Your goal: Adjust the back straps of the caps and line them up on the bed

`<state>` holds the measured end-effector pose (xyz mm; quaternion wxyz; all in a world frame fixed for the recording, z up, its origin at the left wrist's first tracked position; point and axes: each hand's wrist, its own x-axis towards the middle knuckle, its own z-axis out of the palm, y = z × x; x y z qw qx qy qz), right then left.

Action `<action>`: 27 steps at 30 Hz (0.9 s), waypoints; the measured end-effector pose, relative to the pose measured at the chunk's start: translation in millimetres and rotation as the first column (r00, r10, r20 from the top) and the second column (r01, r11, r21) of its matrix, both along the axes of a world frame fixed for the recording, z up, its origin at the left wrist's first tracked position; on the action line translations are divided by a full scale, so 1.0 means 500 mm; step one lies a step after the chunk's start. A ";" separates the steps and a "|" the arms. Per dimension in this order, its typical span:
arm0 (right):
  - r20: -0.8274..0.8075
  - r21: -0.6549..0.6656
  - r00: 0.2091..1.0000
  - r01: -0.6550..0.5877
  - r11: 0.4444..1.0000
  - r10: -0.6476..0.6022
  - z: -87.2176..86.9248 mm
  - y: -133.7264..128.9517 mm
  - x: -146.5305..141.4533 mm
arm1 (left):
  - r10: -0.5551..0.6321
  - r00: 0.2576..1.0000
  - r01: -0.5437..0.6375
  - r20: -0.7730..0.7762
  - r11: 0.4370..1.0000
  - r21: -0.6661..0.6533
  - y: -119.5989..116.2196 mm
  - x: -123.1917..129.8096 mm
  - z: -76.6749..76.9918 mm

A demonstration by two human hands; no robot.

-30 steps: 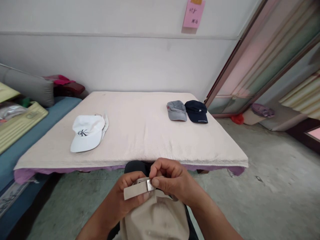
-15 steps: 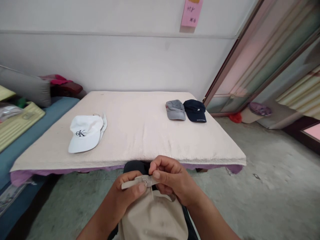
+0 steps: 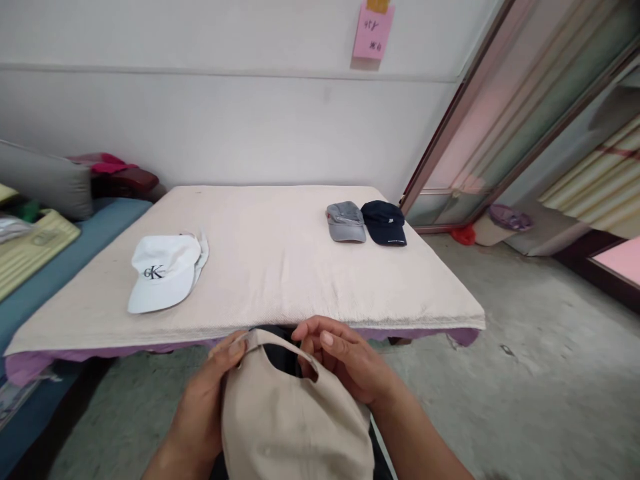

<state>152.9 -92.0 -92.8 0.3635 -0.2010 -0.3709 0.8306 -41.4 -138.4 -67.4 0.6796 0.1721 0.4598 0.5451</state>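
A beige baseball cap (image 3: pixel 297 420) is held low in front of me, its back opening and strap (image 3: pixel 285 342) facing up. My left hand (image 3: pixel 207 387) grips its left side, with the thumb pressed on the strap's end by the buckle. On the other side my right hand (image 3: pixel 345 360) curls against the cap near the strap's right end; thumb and index finger are apart above it, and other fingertips are partly hidden behind the strap. The strap now spans the opening as a smooth band.
On the covered table (image 3: pixel 250 267) lie a white cap (image 3: pixel 165 270) at left, and a grey cap (image 3: pixel 346 222) and a navy cap (image 3: pixel 384 223) side by side at the back right. A blue bench (image 3: pixel 113 220) with cushions stands at left. A pink note (image 3: pixel 373 30) hangs on the wall.
The strap's loose end no longer sticks up between my hands. My left hand has moved left along the strap, and my right fingers have loosened from their pinch. The view has shifted slightly.
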 end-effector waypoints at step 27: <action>-0.094 -0.118 0.986 0.126 0.985 -0.137 -0.200 0.015 0.081 | 0.102 0.949 -0.098 0.300 0.995 -0.030 0.160 -0.064 -0.059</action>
